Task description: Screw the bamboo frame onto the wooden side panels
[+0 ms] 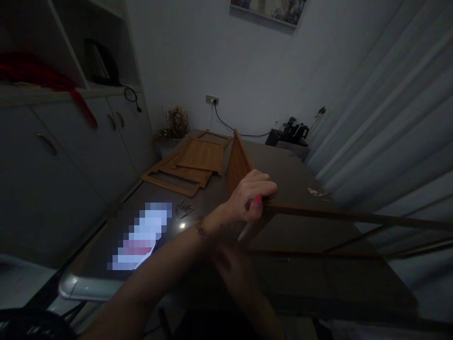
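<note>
My left hand (253,196) is closed over the top corner where an upright wooden panel (238,163) meets a thin wooden frame (354,217) that runs off to the right. A beaded bracelet sits on that wrist. My right hand (226,255) is lower down, under the left wrist and beside the frame's near corner. It is dark and smeared, so its fingers cannot be made out. A small pile of screws (184,208) lies on the dark table (300,174) just left of my hands.
Several flat wooden panels and frames (198,160) lie stacked at the table's far left. A pixelated flat item (141,236) lies near the front left edge. White cabinets (71,151) stand to the left and curtains (389,118) to the right. A dried plant (176,123) stands at the back.
</note>
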### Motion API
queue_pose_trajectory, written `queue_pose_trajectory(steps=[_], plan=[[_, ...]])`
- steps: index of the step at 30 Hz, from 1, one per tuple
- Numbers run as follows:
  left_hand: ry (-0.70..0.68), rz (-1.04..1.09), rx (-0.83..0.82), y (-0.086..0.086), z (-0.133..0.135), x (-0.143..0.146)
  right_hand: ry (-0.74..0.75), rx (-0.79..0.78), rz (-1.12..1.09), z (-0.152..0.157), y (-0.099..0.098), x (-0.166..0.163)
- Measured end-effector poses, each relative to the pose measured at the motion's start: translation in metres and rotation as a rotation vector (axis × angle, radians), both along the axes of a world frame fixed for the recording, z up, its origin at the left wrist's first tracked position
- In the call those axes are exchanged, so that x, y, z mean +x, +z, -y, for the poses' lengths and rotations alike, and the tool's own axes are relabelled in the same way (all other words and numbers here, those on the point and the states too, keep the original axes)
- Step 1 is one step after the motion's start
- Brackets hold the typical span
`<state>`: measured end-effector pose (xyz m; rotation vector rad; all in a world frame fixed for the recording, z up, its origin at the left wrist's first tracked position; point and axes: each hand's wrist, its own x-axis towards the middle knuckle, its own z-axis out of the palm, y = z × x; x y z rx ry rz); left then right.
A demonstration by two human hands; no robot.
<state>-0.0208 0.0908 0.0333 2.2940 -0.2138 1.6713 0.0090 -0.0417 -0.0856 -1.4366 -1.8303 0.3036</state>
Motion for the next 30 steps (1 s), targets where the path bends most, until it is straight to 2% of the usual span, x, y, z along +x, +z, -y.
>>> queue_pose_trajectory(steps=[5,9,16,23,30], plan=[[-0.045,0.041,0.028,0.001,-0.001,0.006,-0.134,0.150,0.058,0.035,-0.010,0.046],[-0.049,0.034,0.051,0.002,-0.001,0.009,-0.152,0.193,0.190,0.047,-0.016,0.065],[-0.047,-0.004,0.070,0.004,-0.004,0.002,-0.120,0.183,0.320,0.054,-0.024,0.068],[-0.013,0.009,0.079,0.003,-0.005,0.002,-0.162,0.149,0.246,0.053,-0.029,0.068],[-0.010,-0.003,0.068,0.004,-0.003,0.001,-0.056,0.155,0.265,0.057,-0.025,0.061]])
